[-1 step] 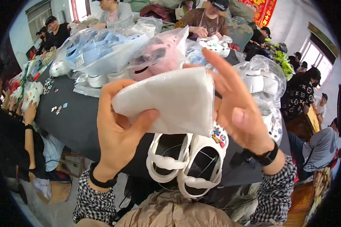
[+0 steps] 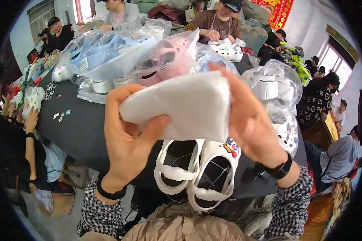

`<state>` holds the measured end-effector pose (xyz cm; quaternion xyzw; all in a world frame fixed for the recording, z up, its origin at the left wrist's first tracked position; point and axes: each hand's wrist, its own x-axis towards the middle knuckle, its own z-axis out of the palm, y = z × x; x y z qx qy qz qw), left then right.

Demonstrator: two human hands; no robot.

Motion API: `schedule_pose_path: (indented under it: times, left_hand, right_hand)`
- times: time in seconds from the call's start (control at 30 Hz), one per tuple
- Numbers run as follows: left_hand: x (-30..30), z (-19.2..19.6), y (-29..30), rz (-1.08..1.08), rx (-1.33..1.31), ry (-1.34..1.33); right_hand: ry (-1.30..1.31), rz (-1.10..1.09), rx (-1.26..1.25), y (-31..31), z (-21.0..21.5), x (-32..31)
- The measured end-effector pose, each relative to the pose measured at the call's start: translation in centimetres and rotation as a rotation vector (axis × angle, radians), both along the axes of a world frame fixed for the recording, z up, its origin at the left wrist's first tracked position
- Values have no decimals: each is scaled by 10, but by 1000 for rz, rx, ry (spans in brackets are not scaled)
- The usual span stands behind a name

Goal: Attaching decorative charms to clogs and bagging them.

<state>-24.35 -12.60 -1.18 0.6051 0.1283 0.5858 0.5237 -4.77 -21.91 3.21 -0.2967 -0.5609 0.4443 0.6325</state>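
Observation:
My left hand grips a folded wad of whitish translucent plastic bags, thumb across its front and the other fingers behind. At the wad's right edge is my right hand, its fingers stretched out and blurred; whether they touch the plastic is hard to tell. Below the wad lies a pair of white clogs, heel straps toward me. The left clog shows no charms, while the right clog carries colourful charms on its upper. Their toes are hidden behind the plastic.
Bagged blue clogs, bagged pink clogs and bagged white clogs crowd the dark table. Small loose charms lie at the left. A co-worker across the table handles a decorated white clog; others sit along both sides.
My right hand has swung slightly left and in toward the plastic's edge, its raised index finger dropping lower. The left hand and the wad have barely shifted.

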Motion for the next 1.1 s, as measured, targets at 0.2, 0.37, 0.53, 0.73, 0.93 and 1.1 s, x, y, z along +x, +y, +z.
schedule_pose_path:
  times: [0.2, 0.37, 0.53, 0.73, 0.93, 1.1]
  left_hand:
    - [-7, -3, 6, 451, 1018, 234]
    - [-33, -26, -9, 259, 616, 355]
    - [-57, -32, 4, 15, 701, 593]
    - [-56, -28, 6, -171, 296, 767]
    - [-47, -27, 2, 208, 988, 802]
    - [-57, -39, 11, 109, 424, 654]
  right_hand:
    - [-550, -143, 32, 0, -5, 10]
    - [-850, 83, -387, 10, 2, 9]
    - [-1054, 72, 297, 22, -50, 14]
    - [-1668, -258, 465, 17, -53, -2]
    - [-1495, -185, 316, 16, -46, 5]
    - [-1504, -222, 268, -2, -43, 7]
